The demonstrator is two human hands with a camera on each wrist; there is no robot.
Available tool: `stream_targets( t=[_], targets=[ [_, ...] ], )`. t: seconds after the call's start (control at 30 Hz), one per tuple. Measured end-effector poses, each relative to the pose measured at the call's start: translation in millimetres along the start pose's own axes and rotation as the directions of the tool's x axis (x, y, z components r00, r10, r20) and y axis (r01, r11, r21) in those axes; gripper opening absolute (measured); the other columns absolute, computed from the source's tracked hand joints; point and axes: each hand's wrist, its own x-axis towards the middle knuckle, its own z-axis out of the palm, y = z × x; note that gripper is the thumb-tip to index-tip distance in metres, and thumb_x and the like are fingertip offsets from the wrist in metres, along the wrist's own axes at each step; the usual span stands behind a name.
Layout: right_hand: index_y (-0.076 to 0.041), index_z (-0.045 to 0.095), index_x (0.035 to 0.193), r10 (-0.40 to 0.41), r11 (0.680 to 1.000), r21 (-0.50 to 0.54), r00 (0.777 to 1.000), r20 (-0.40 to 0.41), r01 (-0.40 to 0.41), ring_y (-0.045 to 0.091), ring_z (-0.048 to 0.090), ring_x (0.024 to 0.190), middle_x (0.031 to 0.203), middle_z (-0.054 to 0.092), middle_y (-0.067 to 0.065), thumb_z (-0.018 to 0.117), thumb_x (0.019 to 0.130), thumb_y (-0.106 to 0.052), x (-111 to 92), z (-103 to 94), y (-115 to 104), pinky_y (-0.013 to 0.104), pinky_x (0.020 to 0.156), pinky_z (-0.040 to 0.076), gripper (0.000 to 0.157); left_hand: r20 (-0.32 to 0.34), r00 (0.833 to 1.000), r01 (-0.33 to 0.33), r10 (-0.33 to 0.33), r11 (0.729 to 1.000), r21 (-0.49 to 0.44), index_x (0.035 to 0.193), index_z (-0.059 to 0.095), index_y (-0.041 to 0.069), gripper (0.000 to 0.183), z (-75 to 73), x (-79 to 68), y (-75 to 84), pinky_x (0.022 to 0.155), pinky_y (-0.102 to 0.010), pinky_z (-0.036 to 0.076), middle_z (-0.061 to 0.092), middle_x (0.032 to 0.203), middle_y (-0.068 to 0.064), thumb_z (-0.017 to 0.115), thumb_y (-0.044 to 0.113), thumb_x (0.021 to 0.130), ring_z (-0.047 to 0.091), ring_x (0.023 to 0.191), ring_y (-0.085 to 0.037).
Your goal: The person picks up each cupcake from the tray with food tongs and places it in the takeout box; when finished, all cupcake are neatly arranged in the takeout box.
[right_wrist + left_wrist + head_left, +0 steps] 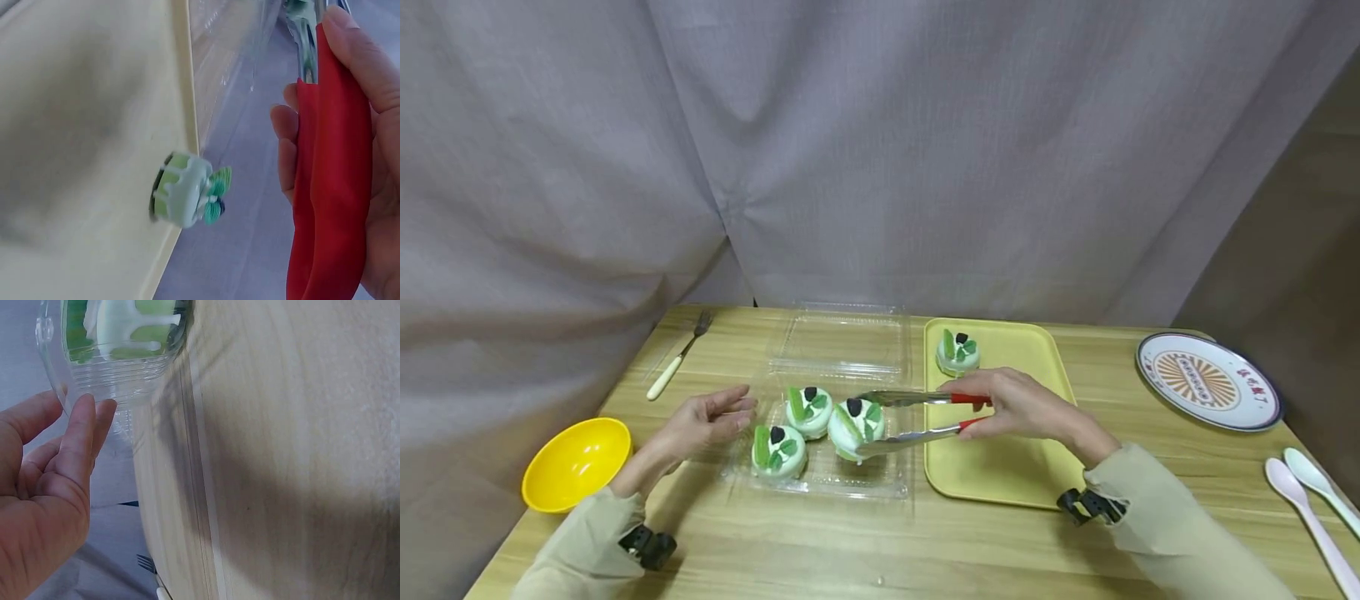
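My right hand (1018,408) holds a pair of metal tongs (910,398) with red handles (340,175). The tongs' tips are on either side of a small round green cake (859,429) with white icing, leaves and a dark berry on top. It is over the right part of a clear plastic box (880,487); whether it touches the bottom is hard to tell. Two similar cakes, one in front (779,452) and one behind (809,412), sit in the box's left part. My left hand (711,421) is at the box's left edge, fingers extended and loosely bent, fingertips by the rim.
A yellow tray (992,475) right of the box bears one more cake (957,354) in its far left corner. The box's clear lid (842,342) lies folded back. On the left are a yellow bowl (576,462) and a fork (673,367); on the right, a plate (1210,383) and two spoons (1311,525).
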Motion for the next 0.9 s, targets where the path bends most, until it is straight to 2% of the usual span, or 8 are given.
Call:
stream_targets(
  t=[0.17,0.37,0.47,0.7,0.9],
  targets=[
    [-0.015,0.07,0.119,-0.005,0.997,-0.082,0.999,0.052,0.009,0.005,0.055,0.072,0.09,0.068,-0.009,0.083,0.076,-0.028,15,5.1,-7,0.015,0.057,0.04,0.047,-0.004,1.0,-0.003,0.003,1.0,-0.005,0.145,0.022,-0.019,0.063,0.1,0.1,-0.3,0.092,-0.018,0.055,0.039,0.143,-0.04,0.055,0.005,0.097,0.049,0.126,-0.05],
    [-0.017,0.07,0.118,-0.013,0.991,-0.133,0.996,0.091,0.025,0.006,0.051,0.07,0.091,0.067,-0.009,0.083,0.074,-0.031,26,6.4,-12,0.016,0.057,0.037,0.048,-0.003,1.0,-0.005,0.005,1.0,-0.008,0.146,0.022,-0.018,0.063,-0.2,0.6,-1.5,0.091,-0.017,0.054,0.039,0.143,-0.04,0.055,0.006,0.097,0.049,0.126,-0.049],
    [-0.017,0.071,0.117,-0.013,0.986,-0.164,0.995,0.099,0.03,0.004,0.05,0.068,0.093,0.069,-0.008,0.083,0.074,-0.032,28,8.5,-17,0.016,0.056,0.037,0.047,0.0,1.0,-0.005,0.005,1.0,-0.009,0.146,0.022,-0.018,0.064,-0.5,0.3,-2.3,0.092,-0.018,0.054,0.039,0.143,-0.04,0.055,0.006,0.097,0.051,0.126,-0.047],
    [-0.018,0.071,0.113,0.004,0.972,-0.232,0.994,0.105,0.02,-0.001,0.038,0.059,0.082,0.063,-0.01,0.084,0.072,-0.03,28,11.2,-30,0.018,0.047,0.032,0.045,-0.001,1.0,-0.013,0.013,1.0,-0.006,0.146,0.023,-0.018,0.063,-0.7,0.2,-2.3,0.092,-0.017,0.054,0.04,0.142,-0.04,0.056,0.006,0.097,0.055,0.124,-0.039],
    [-0.016,0.072,0.111,0.038,0.953,-0.302,0.995,0.097,-0.008,0.002,0.044,0.06,0.083,0.064,-0.008,0.085,0.07,-0.028,28,9.8,-42,0.022,0.047,0.037,0.044,-0.001,1.0,-0.016,0.016,1.0,-0.005,0.145,0.023,-0.019,0.063,-0.3,-0.1,-1.6,0.092,-0.017,0.054,0.04,0.142,-0.04,0.056,0.006,0.097,0.052,0.125,-0.046]
  ],
)
